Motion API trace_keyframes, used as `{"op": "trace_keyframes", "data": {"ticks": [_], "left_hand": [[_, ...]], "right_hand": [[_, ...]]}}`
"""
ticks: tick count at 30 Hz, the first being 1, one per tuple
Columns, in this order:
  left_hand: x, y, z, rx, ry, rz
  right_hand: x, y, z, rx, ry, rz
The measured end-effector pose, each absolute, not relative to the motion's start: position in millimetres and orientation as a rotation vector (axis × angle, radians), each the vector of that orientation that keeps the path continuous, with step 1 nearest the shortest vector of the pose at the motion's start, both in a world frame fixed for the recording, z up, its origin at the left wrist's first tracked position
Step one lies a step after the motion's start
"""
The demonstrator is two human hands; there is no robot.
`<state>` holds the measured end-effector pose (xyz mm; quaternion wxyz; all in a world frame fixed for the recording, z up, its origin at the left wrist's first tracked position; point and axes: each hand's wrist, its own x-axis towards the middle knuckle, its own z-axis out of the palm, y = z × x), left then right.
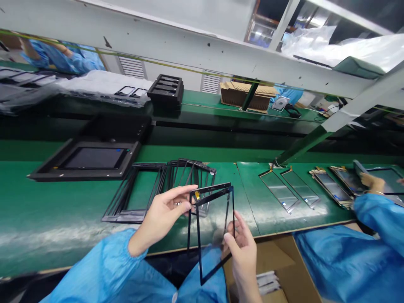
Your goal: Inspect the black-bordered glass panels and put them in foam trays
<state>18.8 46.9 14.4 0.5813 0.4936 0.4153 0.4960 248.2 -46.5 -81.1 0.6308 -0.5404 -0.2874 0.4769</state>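
Observation:
A clear touch-screen glass panel with a black border is held tilted above the bench's front edge. Just behind it, slightly apart at the lower side, is a thin black frame. My left hand pinches the upper left corner, where panel and frame meet beside a small gold flex tab. My right hand is closed on the panel's right edge, thumb in front and fingers behind the glass; whether it also grips the frame I cannot tell. Behind my hands, overlapping black frames lie on the green bench.
At left, a black tray holds a dark screen. Several glass panels lie to the right. A co-worker's hand works at far right, and a slanted post rises nearby. An open cardboard box is below the bench edge.

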Motion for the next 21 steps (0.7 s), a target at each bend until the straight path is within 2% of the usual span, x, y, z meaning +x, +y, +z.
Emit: {"op": "trace_keyframes", "data": {"ticks": [21], "left_hand": [[18.1,42.3,16.0,1.185,1.084,1.233]], "right_hand": [[245.9,-50.7,-75.2,-1.244,-0.667,1.093]]}}
